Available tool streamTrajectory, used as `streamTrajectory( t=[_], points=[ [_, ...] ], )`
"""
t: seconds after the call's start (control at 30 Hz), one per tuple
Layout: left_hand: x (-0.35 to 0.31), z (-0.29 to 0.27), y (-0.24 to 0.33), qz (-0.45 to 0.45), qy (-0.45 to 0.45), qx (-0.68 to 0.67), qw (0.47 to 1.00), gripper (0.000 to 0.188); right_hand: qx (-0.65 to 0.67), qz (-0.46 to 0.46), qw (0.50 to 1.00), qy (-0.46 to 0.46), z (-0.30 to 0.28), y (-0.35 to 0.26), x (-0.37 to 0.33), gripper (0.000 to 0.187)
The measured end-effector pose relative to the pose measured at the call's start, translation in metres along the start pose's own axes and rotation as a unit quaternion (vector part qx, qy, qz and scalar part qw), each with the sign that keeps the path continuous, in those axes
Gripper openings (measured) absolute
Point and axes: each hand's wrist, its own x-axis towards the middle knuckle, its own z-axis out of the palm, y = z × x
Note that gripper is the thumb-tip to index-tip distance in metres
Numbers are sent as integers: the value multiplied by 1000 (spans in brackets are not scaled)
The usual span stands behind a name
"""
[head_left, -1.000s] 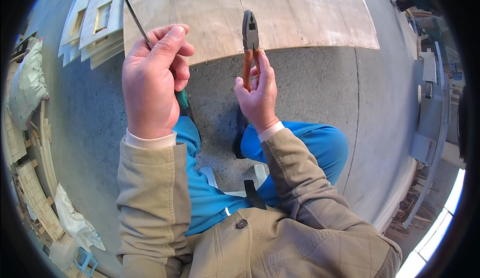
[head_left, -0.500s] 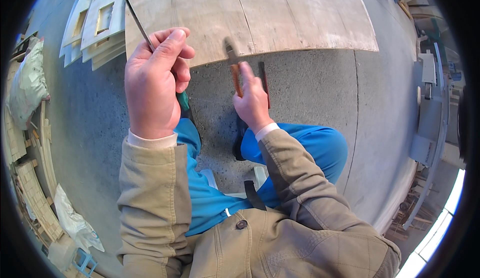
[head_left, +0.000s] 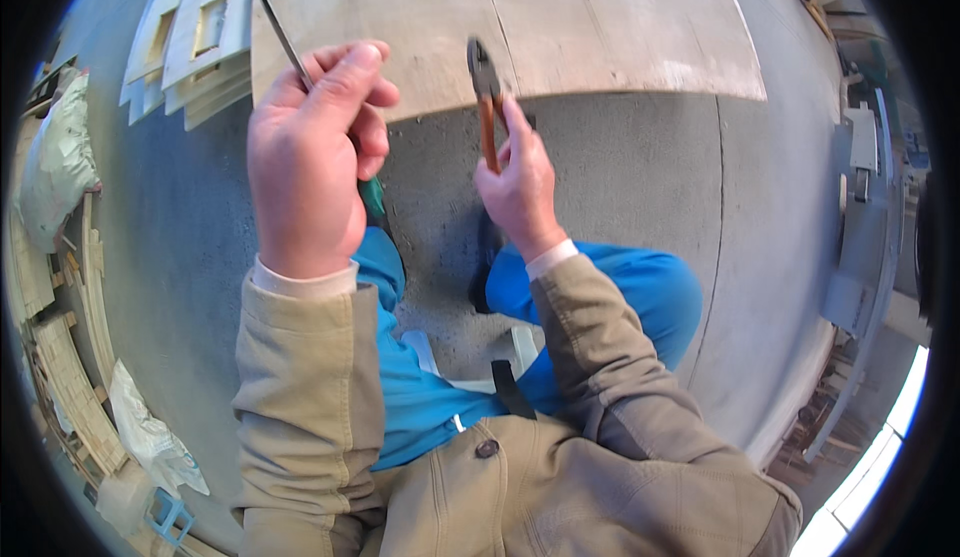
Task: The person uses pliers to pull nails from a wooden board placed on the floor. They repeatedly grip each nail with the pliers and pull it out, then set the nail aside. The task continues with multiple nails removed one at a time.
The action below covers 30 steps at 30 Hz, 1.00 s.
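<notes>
My left hand (head_left: 310,157) is closed around a screwdriver (head_left: 275,17), its long dark shaft slanting up to the left and a bit of green handle showing below the fist. In my right hand (head_left: 522,182) is a pair of pliers (head_left: 484,75) with dark metal jaws and orange-brown handles. Their jaws point away from me, over the near edge of a large plywood board (head_left: 600,27). The two tools are apart. The screwdriver's tip runs to the top edge of the picture.
Several thin panels with cut-out openings (head_left: 205,67) are stacked left of the board. White sacks (head_left: 62,162) and wood pieces (head_left: 80,387) line the left side. Metal equipment (head_left: 860,177) stands at the right. My bent knee (head_left: 650,297) is below the board's near edge.
My right hand has risen slightly to the right with the pliers, whose jaws now show more sharply. My left hand with the screwdriver has shifted a little upward.
</notes>
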Motion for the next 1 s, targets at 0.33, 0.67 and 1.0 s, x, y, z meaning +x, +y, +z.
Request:
streamTrajectory(
  t=[0.33, 0.67, 1.0],
  points=[
    [1, 2, 1, 4, 2, 0, 1000, 20, -48, -5, 998, -39, 2, -5, 1, 92],
    [2, 1, 1, -2, 6, -5, 1000, 18, 67, -94, 988, 98, -11, -11, 1, 90],
    [4, 1, 0, 1, 15, 11, 1000, 18, 347, 39, 936, 53, -33, -21, -1, 62]
  ],
)
